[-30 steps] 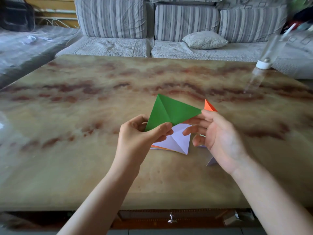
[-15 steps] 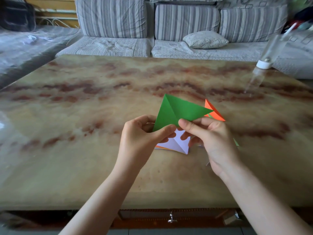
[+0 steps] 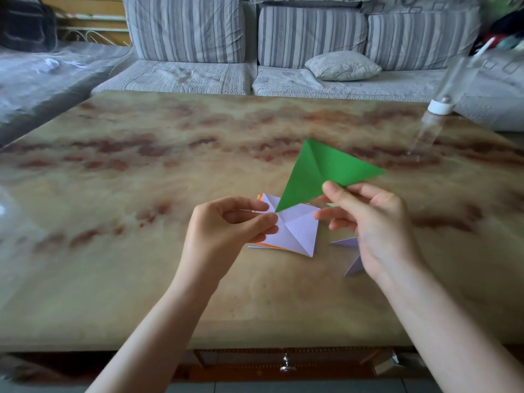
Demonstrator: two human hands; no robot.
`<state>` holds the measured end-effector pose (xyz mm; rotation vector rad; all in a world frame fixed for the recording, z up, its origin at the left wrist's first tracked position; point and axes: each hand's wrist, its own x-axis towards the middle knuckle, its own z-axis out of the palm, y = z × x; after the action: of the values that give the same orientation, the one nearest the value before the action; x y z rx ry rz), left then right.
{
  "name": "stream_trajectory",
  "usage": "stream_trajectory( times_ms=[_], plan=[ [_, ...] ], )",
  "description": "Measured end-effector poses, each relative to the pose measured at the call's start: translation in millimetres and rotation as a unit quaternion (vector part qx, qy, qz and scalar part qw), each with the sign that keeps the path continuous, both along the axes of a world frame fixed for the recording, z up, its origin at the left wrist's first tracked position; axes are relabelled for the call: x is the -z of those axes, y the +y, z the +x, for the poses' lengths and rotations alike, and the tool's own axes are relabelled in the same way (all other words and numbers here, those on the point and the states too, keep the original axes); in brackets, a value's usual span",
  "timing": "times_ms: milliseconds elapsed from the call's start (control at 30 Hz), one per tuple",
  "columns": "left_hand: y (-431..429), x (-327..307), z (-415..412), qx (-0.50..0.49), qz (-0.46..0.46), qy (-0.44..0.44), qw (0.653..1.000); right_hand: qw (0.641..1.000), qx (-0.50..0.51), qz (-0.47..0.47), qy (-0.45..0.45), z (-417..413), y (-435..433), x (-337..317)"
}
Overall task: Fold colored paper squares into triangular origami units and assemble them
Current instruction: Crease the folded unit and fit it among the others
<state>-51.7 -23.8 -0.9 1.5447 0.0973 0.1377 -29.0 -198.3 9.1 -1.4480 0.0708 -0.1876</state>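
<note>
Green folded paper (image 3: 320,171) held above mid-bench (image 3: 141,194), slightly right. Right hand (image 3: 374,222): thumb and fingers (image 3: 337,197) pinch its near edge. Left hand (image 3: 221,234): fingers (image 3: 255,205) curled at the paper's lower-left tip; cannot tell if they pinch it. Stack of paper squares (image 3: 297,234) lies beneath.
</note>
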Motion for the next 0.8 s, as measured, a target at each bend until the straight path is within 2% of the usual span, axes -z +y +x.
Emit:
stream_trajectory(
  times_ms=[100,300,400,533,667,733,800],
  plan=[
    [12,0,2,-0.021,-0.003,0.000,1.000,1.000,-0.008,0.027,0.014,4,-14,-6],
    [8,-10,3,0.016,-0.069,-0.009,0.997,0.995,-0.093,-0.030,-0.023,-2,-12,-6],
    [8,-16,3,0.054,-0.102,0.013,0.993,0.988,-0.141,-0.055,-0.025,-5,-6,-6],
    [5,-16,3,0.087,-0.074,0.020,0.993,0.977,-0.184,-0.105,-0.037,-8,1,-3],
    [6,-10,4,0.080,-0.093,0.014,0.992,0.980,-0.170,-0.081,-0.065,-9,4,-1],
    [8,-7,6,0.068,-0.117,0.014,0.991,0.982,-0.140,-0.069,-0.103,-11,4,-1],
    [8,-6,7,0.066,-0.135,0.014,0.989,0.971,-0.152,-0.099,-0.155,-13,5,-2]
  ],
)
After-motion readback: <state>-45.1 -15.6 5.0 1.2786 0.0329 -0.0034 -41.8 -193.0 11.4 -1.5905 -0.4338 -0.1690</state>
